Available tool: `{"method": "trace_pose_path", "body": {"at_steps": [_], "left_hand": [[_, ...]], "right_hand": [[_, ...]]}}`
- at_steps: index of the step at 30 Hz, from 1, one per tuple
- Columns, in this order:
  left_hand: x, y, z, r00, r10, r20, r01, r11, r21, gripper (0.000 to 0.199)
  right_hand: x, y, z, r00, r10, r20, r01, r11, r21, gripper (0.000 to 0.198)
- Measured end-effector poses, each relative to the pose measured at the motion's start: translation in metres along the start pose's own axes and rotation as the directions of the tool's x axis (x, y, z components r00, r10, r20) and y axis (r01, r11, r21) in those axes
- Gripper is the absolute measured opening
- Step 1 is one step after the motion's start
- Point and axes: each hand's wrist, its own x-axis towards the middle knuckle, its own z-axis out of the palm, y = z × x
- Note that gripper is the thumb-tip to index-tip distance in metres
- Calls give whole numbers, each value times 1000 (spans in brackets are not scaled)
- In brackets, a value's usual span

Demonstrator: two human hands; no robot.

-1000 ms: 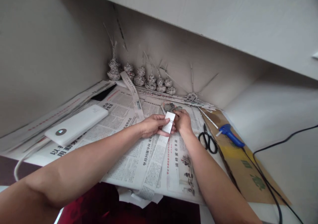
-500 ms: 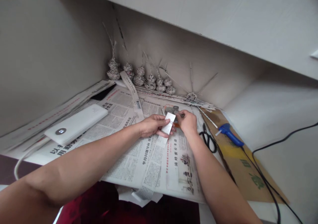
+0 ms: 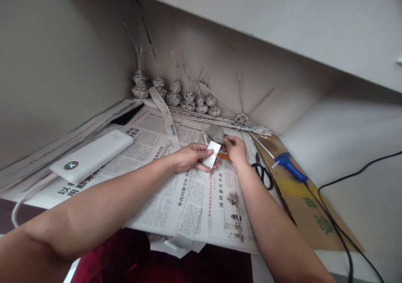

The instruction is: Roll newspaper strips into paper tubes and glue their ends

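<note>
My left hand (image 3: 193, 155) pinches a strip of printed paper (image 3: 212, 153) between thumb and fingers, its white end tilted up. Close beside it, my right hand (image 3: 235, 148) has its fingers closed at the edge of a grey, rounded, flat-looking piece (image 3: 216, 134), whose kind I cannot make out. Under the hands lies newspaper (image 3: 150, 199) covering the table. An orange strip-like thing (image 3: 224, 156) shows just below the grey piece. Black-handled scissors (image 3: 263, 173) rest to the right of my right hand.
Several gourd-shaped woven paper pieces (image 3: 188, 101) stand along the back wall, behind thin paper rods (image 3: 220, 121). A blue glue gun (image 3: 291, 168) lies on cardboard (image 3: 314, 207) at right, trailing a black cable. A white power bank (image 3: 92, 155) lies left. A slanted white panel (image 3: 266, 19) overhangs.
The grey piece is lifted and turned, showing a broader face beside my right hand. My left hand has shifted slightly left with the paper strip. The view has moved a little.
</note>
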Motion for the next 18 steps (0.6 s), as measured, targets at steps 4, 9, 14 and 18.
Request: {"method": "trace_pose_path", "body": {"at_steps": [4,9,14,18], "left_hand": [[-1,1,1,1000,5,-17,-5,1000,15,24],[-2,3,2,1000,18,-14,-18,1000,23,24],[-2,3,1,1000,8,0,-8,1000,-5,25],[0,3,1,999,16,-37,-17,1000,-22,22]], "right_hand": [[-3,0,-2,985,-172,22,168,913,-371,24],[-16,-15,-7,959,-258,119,273,722,-636,27],[-27,-22,-6,908,-413,74,345,631,-695,37],[-28,-18,-6,912,-340,228,390,549,-739,29]]}}
